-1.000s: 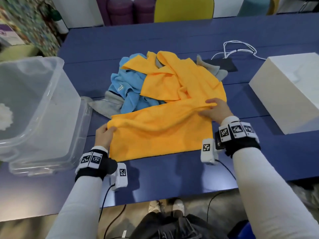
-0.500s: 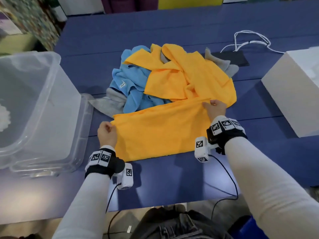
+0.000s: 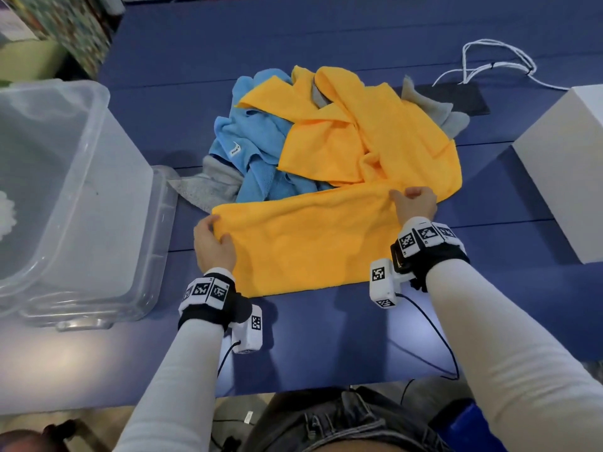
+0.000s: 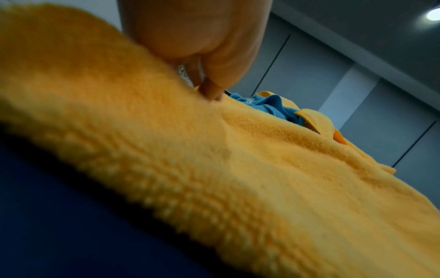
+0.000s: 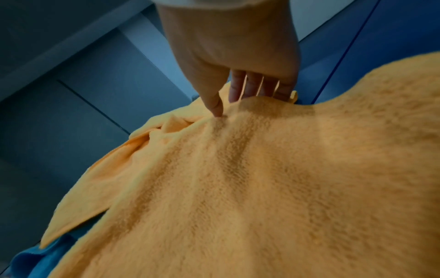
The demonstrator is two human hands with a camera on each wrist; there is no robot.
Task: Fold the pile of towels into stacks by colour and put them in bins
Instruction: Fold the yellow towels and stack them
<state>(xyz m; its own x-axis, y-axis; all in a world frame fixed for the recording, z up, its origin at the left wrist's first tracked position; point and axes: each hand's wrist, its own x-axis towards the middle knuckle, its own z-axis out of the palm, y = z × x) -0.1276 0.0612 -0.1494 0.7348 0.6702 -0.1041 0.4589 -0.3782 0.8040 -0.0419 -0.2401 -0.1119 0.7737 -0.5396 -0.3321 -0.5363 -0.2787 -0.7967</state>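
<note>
An orange towel [image 3: 306,243] lies spread on the blue table [image 3: 326,337] in front of me. My left hand [image 3: 213,238] pinches its far left corner. My right hand [image 3: 414,202] pinches its far right corner, thumb on top of the cloth [image 5: 262,169] and fingers [image 5: 252,86] behind the edge. The same orange towel [image 4: 238,169] fills the left wrist view under my left hand [image 4: 209,82]. Behind it sits the pile: another orange towel [image 3: 365,135], blue towels [image 3: 251,141] and grey ones [image 3: 212,187].
A clear plastic bin [image 3: 65,197] stands at the left. A white box [image 3: 567,177] stands at the right edge. A white cable [image 3: 496,63] and a dark flat pad [image 3: 453,99] lie at the back right. My legs are below the table's near edge.
Both hands took hold of the towel's far corners. The towel's far edge has drawn back toward me, off the pile. The head view has shifted a little.
</note>
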